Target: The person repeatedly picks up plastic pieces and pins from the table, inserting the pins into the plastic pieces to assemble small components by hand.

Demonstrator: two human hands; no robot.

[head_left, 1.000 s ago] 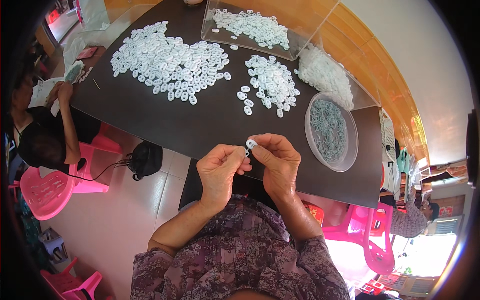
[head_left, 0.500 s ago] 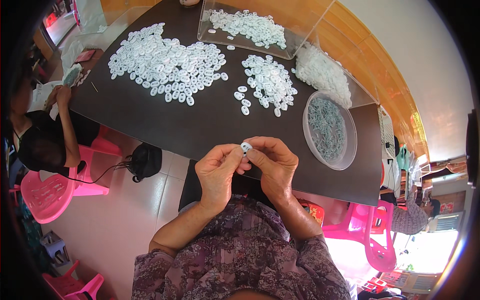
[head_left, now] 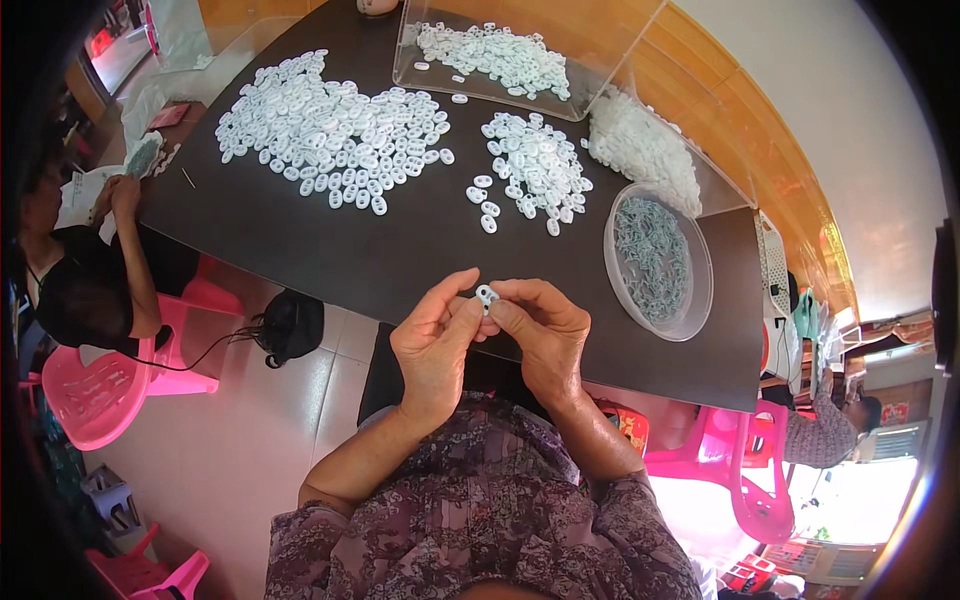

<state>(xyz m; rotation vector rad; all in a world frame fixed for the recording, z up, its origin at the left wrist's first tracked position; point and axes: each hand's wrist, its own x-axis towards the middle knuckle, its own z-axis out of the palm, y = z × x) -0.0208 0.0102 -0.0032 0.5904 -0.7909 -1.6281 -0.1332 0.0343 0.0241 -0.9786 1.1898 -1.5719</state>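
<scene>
A small white oval plastic piece with two holes is held upright just beyond the table's near edge, between the fingertips of both hands. My left hand pinches it from the left, thumb against it, with the index finger lifted away. My right hand grips its right side between thumb and index finger. Parts of the piece are hidden behind the thumbs. Past the hands lie a large spread of similar white ovals and a smaller pile, with several loose ones beside it.
A round clear tub of tiny grey-green pieces stands at the right. Behind are a clear bin holding white pieces and a bag-like white heap. At left, another person works near pink chairs. A pink chair stands at right.
My left index finger has lifted off the white oval piece. The piece has tilted so its holes show more, and both hands have shifted slightly left.
</scene>
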